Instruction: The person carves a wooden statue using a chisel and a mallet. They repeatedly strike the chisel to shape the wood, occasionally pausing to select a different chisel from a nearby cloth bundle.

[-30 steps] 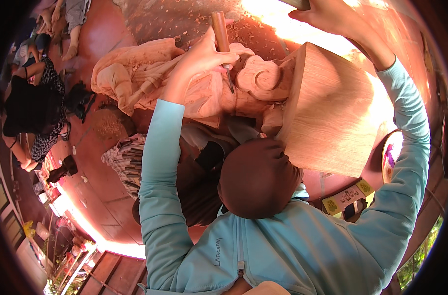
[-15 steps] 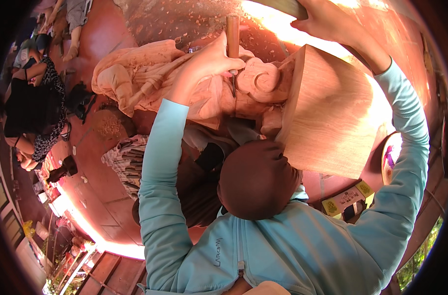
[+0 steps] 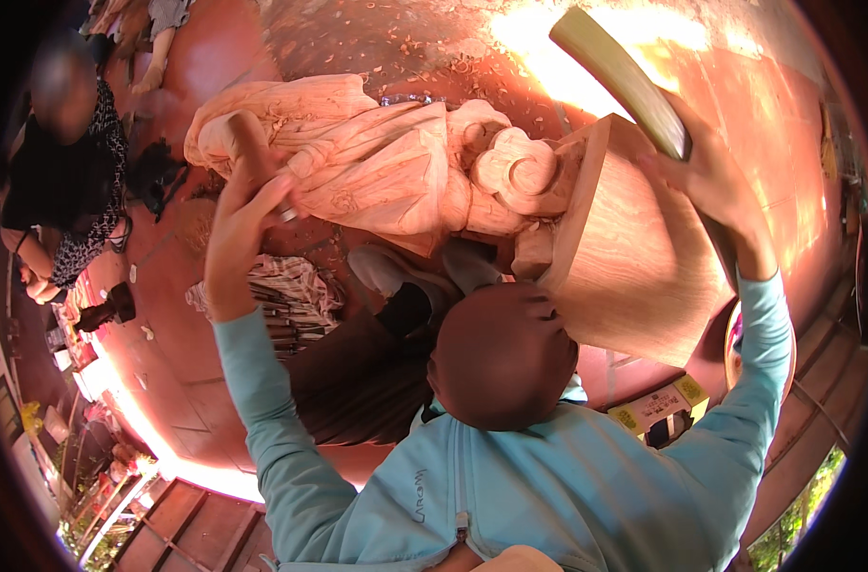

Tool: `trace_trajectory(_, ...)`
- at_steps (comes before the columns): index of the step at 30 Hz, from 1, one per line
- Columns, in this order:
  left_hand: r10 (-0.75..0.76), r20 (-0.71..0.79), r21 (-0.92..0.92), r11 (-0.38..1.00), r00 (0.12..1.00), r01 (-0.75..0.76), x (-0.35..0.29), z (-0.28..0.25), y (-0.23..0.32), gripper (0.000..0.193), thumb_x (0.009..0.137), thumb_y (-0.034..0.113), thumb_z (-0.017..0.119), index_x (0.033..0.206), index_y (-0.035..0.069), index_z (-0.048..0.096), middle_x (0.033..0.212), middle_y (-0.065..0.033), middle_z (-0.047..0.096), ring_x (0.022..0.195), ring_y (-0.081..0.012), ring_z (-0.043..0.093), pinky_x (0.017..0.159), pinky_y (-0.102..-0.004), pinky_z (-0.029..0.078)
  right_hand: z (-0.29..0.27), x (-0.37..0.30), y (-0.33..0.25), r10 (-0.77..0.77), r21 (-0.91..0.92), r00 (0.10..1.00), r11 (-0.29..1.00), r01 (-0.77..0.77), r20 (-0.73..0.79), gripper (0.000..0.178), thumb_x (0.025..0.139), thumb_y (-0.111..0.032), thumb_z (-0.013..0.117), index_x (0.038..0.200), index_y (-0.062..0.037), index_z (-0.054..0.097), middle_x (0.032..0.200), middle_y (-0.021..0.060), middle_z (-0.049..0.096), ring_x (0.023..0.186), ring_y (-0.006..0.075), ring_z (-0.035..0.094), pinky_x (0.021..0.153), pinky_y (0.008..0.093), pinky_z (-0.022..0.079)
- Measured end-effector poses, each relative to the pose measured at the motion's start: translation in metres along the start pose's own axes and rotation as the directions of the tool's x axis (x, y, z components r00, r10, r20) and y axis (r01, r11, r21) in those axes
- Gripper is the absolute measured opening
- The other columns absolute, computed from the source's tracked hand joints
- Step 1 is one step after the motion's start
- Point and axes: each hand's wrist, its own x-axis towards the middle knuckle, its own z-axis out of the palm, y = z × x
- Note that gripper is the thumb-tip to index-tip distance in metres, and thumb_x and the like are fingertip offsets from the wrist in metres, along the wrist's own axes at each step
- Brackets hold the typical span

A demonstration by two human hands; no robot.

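Two hands up, both loaded. Change over the last half second: left hand [image 3: 242,205] has swung from 12 o'clock, where the chisel [image 3: 250,143] was beside the scroll, out to 10 o'clock; right hand [image 3: 715,176] has dropped a little at 2 o'clock, and its wooden bar [image 3: 625,81], cut off by the top edge before, now shows its far end toward 1 o'clock. Reads as a break in the chiselling at the scroll, no strike under way. Left fingers closed around the chisel handle, butt end up; metal end by the thumb blurred, can't tell if it touches anything. Right fingers wrapped on the bar's near end. Wooden carving [image 3: 358,143] lies on its side at 11 o'clock, its scroll [image 3: 520,172] at 1, pale block [image 3: 644,253] at 3. Striped cloth [image 3: 301,281] with more tools at 9, just below the left hand.
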Motion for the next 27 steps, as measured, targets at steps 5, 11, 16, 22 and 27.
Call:
trace_trajectory(5, -0.039, -0.28, 0.019, 0.999, 0.959, 0.046, -0.055, -0.085, -0.039, 0.033, 0.092, 0.017, 0.063, 0.12, 0.004, 0.051, 0.087, -0.0063, 0.062, 0.07, -0.0151, 0.063, 0.051, -0.0198, 0.049, 0.0, -0.031, -0.003, 0.336, 0.272, 0.931, 0.891, -0.363, 0.142, 0.055, 0.083, -0.009, 0.068, 0.133, 0.0009, 0.047, 0.08, 0.009, 0.062, 0.066, 0.0143, 0.059, 0.062, 0.0276, 0.048)
trace_trajectory(11, -0.164, -0.581, -0.075, 0.986, 0.797, 0.148, -0.126, -0.174, -0.122, 0.037, 0.09, 0.014, 0.066, 0.121, 0.005, 0.048, 0.091, -0.0064, 0.063, 0.072, -0.0163, 0.066, 0.054, -0.022, 0.052, 0.023, -0.032, 0.015, 0.423, 0.47, 0.903, 0.784, -0.406, 0.074, 0.024, 0.085, -0.013, 0.067, 0.099, -0.0011, 0.052, 0.066, 0.0036, 0.054, 0.055, 0.0125, 0.055, 0.047, 0.026, 0.043)
trace_trajectory(16, -0.249, -0.754, -0.131, 0.964, 0.608, 0.232, -0.19, -0.233, -0.215, 0.045, 0.087, 0.015, 0.068, 0.125, 0.008, 0.045, 0.092, -0.0067, 0.063, 0.074, -0.0185, 0.068, 0.055, -0.0268, 0.054, 0.02, -0.032, 0.016, 0.428, 0.558, 0.896, 0.718, -0.417, 0.118, 0.02, 0.085, -0.014, 0.066, 0.092, -0.0039, 0.05, 0.064, 0.0041, 0.053, 0.051, 0.0143, 0.055, 0.044, 0.0274, 0.043)
trace_trajectory(22, -0.385, -0.802, -0.217, 0.9, 0.457, 0.377, -0.28, -0.277, -0.35, 0.043, 0.084, 0.017, 0.07, 0.121, 0.006, 0.05, 0.099, -0.0081, 0.064, 0.075, -0.0213, 0.068, 0.058, -0.0304, 0.054, 0.019, -0.035, 0.013, 0.423, 0.551, 0.896, 0.719, -0.424, 0.138, 0.018, 0.086, -0.017, 0.065, 0.089, -0.0066, 0.05, 0.063, 0.0031, 0.052, 0.051, 0.0133, 0.055, 0.044, 0.0265, 0.042)
trace_trajectory(27, -0.31, -0.831, -0.213, 0.944, 0.461, 0.25, -0.349, -0.239, -0.474, 0.045, 0.084, 0.018, 0.068, 0.124, 0.004, 0.051, 0.102, -0.0108, 0.064, 0.074, -0.0247, 0.067, 0.058, -0.0335, 0.055, 0.02, -0.025, 0.035, 0.4, 0.489, 0.901, 0.76, -0.428, 0.167, 0.02, 0.087, -0.017, 0.065, 0.093, -0.0085, 0.048, 0.065, 0.0013, 0.05, 0.05, 0.0115, 0.05, 0.043, 0.024, 0.038)
